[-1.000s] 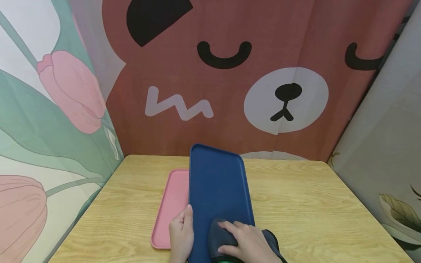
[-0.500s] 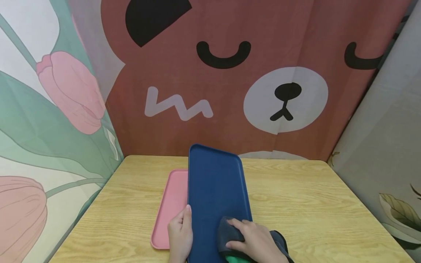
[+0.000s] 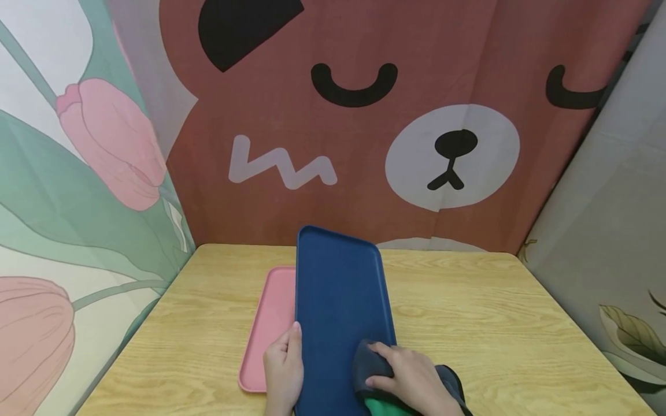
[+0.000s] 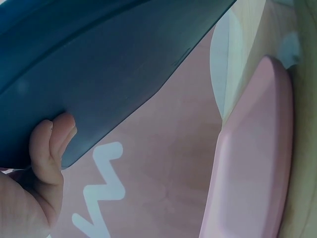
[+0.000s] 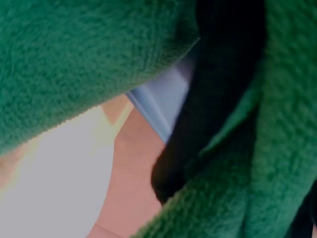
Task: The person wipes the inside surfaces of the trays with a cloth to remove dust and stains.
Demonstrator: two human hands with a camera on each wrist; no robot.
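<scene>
A blue rectangular tray (image 3: 340, 289) is held up at a tilt, its far end raised over the table. My left hand (image 3: 283, 367) grips the tray's left edge, thumb along the rim in the head view. Beneath the tray, the curled fingertips (image 4: 64, 126) of that hand show against its underside. My right hand (image 3: 413, 378) holds a bunched cloth (image 3: 370, 367), dark grey on one side and green on the other, against the lower right of the tray's face. Fuzzy green folds of the cloth (image 5: 74, 64) with a black edging fill most of the right wrist view.
A pink tray (image 3: 267, 335) lies on the wood-grain table (image 3: 468, 312), to the left of the blue tray and partly hidden by it. A brown bear-print curtain (image 3: 364, 173) hangs behind the table, with printed curtains at both sides.
My right hand has slid the cloth rightward across the tray's face, and more of its green side shows. The blue tray and left hand have shifted slightly left.
</scene>
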